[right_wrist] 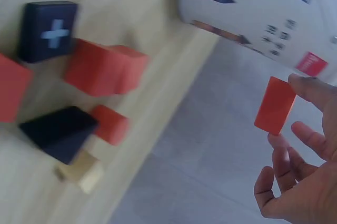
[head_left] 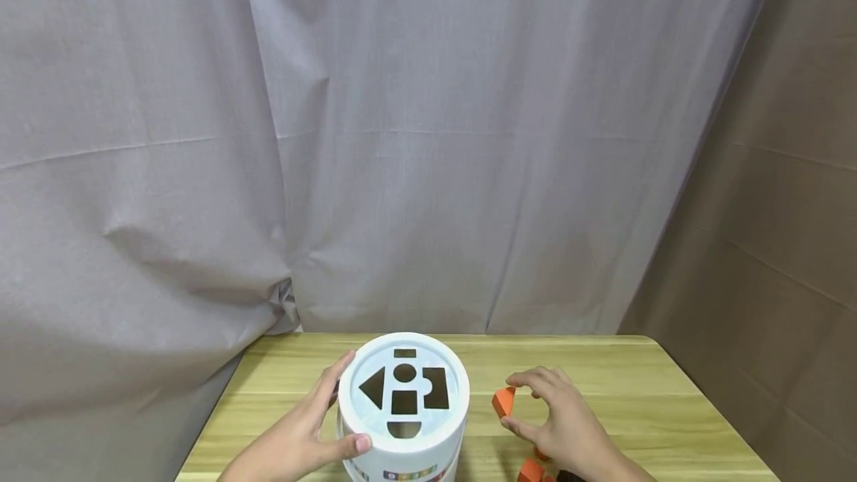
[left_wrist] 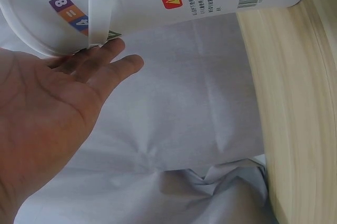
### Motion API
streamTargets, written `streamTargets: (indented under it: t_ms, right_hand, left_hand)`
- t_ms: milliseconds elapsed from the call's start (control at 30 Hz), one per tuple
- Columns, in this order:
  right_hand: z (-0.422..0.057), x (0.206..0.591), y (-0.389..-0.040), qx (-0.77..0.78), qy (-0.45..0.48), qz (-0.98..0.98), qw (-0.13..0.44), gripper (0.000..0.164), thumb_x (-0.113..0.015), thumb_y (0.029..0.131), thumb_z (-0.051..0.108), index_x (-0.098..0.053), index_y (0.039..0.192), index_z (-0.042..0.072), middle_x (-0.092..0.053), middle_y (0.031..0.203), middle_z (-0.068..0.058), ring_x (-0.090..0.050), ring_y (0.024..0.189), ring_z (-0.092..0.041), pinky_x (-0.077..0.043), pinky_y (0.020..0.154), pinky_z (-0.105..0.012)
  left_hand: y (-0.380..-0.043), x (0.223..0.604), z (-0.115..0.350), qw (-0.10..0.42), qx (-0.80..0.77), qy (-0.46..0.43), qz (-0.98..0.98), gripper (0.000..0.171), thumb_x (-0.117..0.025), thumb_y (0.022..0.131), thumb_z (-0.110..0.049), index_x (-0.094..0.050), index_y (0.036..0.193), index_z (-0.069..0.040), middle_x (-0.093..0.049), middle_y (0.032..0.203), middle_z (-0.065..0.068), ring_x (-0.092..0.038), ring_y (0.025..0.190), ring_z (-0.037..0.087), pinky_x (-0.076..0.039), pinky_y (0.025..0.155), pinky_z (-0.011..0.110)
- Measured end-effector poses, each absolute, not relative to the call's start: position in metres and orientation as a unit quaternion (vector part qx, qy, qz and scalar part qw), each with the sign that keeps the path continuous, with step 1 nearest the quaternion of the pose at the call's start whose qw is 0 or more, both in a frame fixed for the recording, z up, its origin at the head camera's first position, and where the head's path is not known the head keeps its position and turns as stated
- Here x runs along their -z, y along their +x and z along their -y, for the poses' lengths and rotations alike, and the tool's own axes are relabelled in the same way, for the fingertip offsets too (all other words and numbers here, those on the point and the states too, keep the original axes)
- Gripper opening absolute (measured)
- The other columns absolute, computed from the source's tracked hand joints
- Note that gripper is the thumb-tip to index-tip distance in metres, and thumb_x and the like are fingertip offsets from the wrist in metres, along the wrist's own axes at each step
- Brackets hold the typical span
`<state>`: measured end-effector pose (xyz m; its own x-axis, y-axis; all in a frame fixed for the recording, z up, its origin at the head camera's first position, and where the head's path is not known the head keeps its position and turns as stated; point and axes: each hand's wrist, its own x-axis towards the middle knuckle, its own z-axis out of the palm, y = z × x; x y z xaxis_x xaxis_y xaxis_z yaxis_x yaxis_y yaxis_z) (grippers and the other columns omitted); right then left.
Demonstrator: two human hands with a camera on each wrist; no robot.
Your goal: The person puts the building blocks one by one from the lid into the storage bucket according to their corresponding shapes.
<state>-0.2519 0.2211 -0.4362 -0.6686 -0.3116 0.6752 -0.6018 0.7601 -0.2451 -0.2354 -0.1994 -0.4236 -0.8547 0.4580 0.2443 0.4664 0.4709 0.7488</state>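
A white shape-sorter bucket (head_left: 462, 400) stands at the table's middle, its pale lid (head_left: 431, 357) cut with several shaped holes. My left hand (head_left: 301, 430) holds the bucket's left side at the top, thumb on the front rim and fingers on the left edge. In the left wrist view, fingertips touch its wall near the white handle (left_wrist: 99, 8). To the right of the bucket, my right hand (head_left: 562, 422) pinches a small orange block (head_left: 504, 402) between thumb and fingertips, apart from the bucket. The right wrist view shows one rectangular face of that block.
Loose blocks lie on the wooden table (head_left: 562, 363) below my right hand: several orange ones (right_wrist: 93, 68), a dark block with a plus sign (right_wrist: 47, 31), a dark wedge-like block (right_wrist: 60, 134) and a plain wooden one (right_wrist: 84, 171). A grey curtain (head_left: 428, 207) hangs behind the table.
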Motion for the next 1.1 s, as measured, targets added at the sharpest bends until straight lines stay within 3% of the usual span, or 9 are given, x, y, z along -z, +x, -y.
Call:
streamTargets:
  t_ms: [300,533,800,967,1100]
  right_hand:
    - [-0.209,0.395,-0.25,-0.269,0.247,0.875,0.317,0.055,-0.106,0.072,0.026,-0.078,0.12,0.03,-0.078,0.115,0.015,-0.058,0.094,-0.001,-0.055,0.076,-0.025]
    - [-0.195,0.373,-0.249,-0.283,0.245,0.876,0.305,0.053,-0.103,0.078,0.032,-0.078,0.125,0.033,-0.078,0.118,0.017,-0.06,0.096,-0.006,-0.056,0.079,-0.025]
    - [-0.175,0.364,-0.253,-0.322,0.285,0.854,0.293,0.057,-0.103,0.077,0.024,-0.077,0.126,0.033,-0.079,0.116,0.016,-0.06,0.096,-0.008,-0.055,0.081,-0.026]
    - [-0.155,0.365,-0.256,-0.331,0.314,0.845,0.279,0.054,-0.102,0.079,0.029,-0.078,0.127,0.027,-0.08,0.117,0.015,-0.059,0.097,-0.007,-0.057,0.084,-0.027]
    - [-0.139,0.366,-0.256,-0.339,0.328,0.842,0.264,0.055,-0.102,0.079,0.032,-0.078,0.127,0.025,-0.08,0.117,0.016,-0.057,0.098,-0.005,-0.058,0.086,-0.027]
  left_hand:
    - [-0.239,0.426,0.198,0.014,0.433,-0.279,0.857,0.112,-0.087,0.097,-0.039,-0.008,0.176,-0.043,-0.03,0.182,0.004,-0.043,0.159,0.039,-0.048,0.122,0.038]
    - [-0.24,0.425,0.194,0.011,0.435,-0.281,0.855,0.113,-0.087,0.097,-0.039,-0.008,0.176,-0.044,-0.029,0.182,0.005,-0.041,0.16,0.04,-0.048,0.124,0.046]
    - [-0.242,0.425,0.19,0.013,0.435,-0.283,0.855,0.114,-0.088,0.096,-0.039,-0.007,0.177,-0.044,-0.029,0.182,0.005,-0.04,0.16,0.041,-0.047,0.124,0.05]
    - [-0.24,0.425,0.191,-0.007,0.443,-0.257,0.859,0.114,-0.087,0.096,-0.041,-0.006,0.176,-0.044,-0.028,0.182,0.007,-0.039,0.161,0.038,-0.047,0.122,0.06]
    - [-0.236,0.424,0.192,-0.024,0.442,-0.236,0.865,0.114,-0.087,0.096,-0.043,-0.006,0.175,-0.047,-0.027,0.183,0.006,-0.038,0.162,0.034,-0.046,0.122,0.058]
